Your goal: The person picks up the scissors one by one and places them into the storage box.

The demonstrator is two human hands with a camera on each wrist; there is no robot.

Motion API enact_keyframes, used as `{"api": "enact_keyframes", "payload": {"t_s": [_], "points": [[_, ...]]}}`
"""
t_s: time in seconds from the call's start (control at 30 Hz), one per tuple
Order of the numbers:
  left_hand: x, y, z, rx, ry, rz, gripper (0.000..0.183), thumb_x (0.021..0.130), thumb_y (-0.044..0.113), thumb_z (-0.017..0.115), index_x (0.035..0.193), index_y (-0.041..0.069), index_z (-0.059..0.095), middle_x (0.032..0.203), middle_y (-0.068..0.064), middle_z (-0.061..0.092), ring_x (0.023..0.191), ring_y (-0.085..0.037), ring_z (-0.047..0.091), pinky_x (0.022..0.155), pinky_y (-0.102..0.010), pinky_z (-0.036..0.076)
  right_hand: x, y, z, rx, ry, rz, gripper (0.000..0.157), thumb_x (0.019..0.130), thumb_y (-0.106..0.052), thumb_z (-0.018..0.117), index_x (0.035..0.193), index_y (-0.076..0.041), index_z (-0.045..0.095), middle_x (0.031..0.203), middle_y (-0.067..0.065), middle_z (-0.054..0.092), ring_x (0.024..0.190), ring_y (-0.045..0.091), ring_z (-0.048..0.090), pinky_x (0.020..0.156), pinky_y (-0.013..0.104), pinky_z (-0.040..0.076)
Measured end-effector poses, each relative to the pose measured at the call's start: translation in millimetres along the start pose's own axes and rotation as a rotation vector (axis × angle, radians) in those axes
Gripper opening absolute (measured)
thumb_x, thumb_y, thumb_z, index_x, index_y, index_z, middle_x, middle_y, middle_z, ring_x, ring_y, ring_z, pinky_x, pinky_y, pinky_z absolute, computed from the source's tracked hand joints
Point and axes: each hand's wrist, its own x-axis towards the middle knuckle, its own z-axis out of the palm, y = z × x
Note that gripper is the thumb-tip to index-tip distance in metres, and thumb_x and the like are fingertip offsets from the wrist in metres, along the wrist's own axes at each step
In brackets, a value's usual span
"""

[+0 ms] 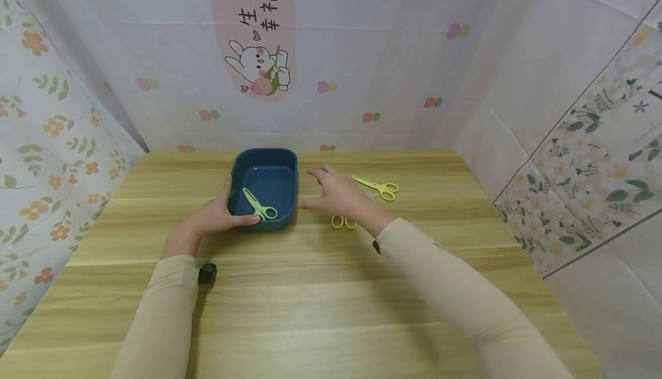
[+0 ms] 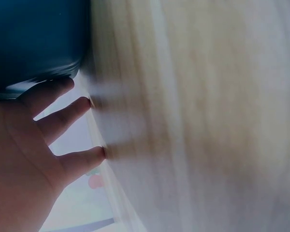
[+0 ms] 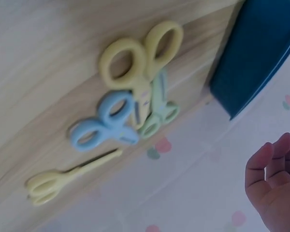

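A dark blue rectangular bin (image 1: 274, 181) stands on the table with green-handled scissors (image 1: 262, 211) lying in it. My left hand (image 1: 212, 216) straddles its near left corner, thumb along the near rim and fingers against the left wall. Those fingers (image 2: 55, 126) look fairly straight and spread in the left wrist view. To the right of the bin, my right hand (image 1: 338, 196) hovers empty, thumb and fingers apart. Beneath it, in the right wrist view, are yellow scissors (image 3: 143, 82), blue scissors (image 3: 108, 129) and green scissors (image 3: 158, 104), bunched together. Slim yellow scissors (image 3: 63, 179) lie beside them.
The wooden table (image 1: 289, 310) reaches back to a printed curtain (image 1: 351, 51). Floral cloth (image 1: 46, 166) hangs at the left, with patterned panels (image 1: 595, 138) at the right.
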Motion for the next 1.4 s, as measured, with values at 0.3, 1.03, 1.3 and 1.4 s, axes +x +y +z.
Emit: {"api": "enact_keyframes", "payload": {"t_s": [0.3,1.03,1.3,1.4], "points": [[-0.6,0.1,-0.4,0.010,-0.001,-0.005,0.146,0.085,0.072,0.076,0.165,0.009,-0.028,0.171,-0.042,0.011,0.156,-0.060,0.027,0.125,-0.071,0.031,-7,30,-13.0,0.001,0.008,0.042,0.097,0.089,-0.060,0.081,0.164,-0.014,0.042,0.168,0.011,0.042,0.150,0.034,0.050,0.120,0.053,0.047],[-1.6,0.7,-0.9,0.006,-0.005,-0.004,0.145,0.085,0.072,0.075,0.165,0.010,-0.028,0.171,-0.041,0.011,0.156,-0.060,0.027,0.125,-0.070,0.030,-17,109,-29.1,0.141,0.026,0.059,0.106,0.089,-0.052,0.084,0.171,-0.019,0.024,0.165,0.024,0.046,0.145,0.050,0.053,0.117,0.063,0.047],[-1.7,2.2,-0.3,-0.002,-0.007,-0.007,0.145,0.085,0.072,0.076,0.165,0.011,-0.029,0.171,-0.041,0.011,0.156,-0.060,0.027,0.126,-0.070,0.030,-21,140,-26.6,0.138,0.013,0.154,0.109,0.091,-0.055,0.082,0.172,-0.024,0.017,0.154,0.029,0.055,0.140,0.047,0.056,0.113,0.063,0.049],[-1.6,2.0,-0.3,0.002,-0.009,-0.010,0.144,0.086,0.072,0.075,0.165,0.011,-0.029,0.172,-0.040,0.011,0.156,-0.060,0.027,0.126,-0.070,0.030,-23,149,-26.4,0.145,0.017,0.173,0.110,0.090,-0.056,0.082,0.173,-0.026,0.015,0.140,0.027,0.063,0.134,0.045,0.061,0.109,0.061,0.051]]}}
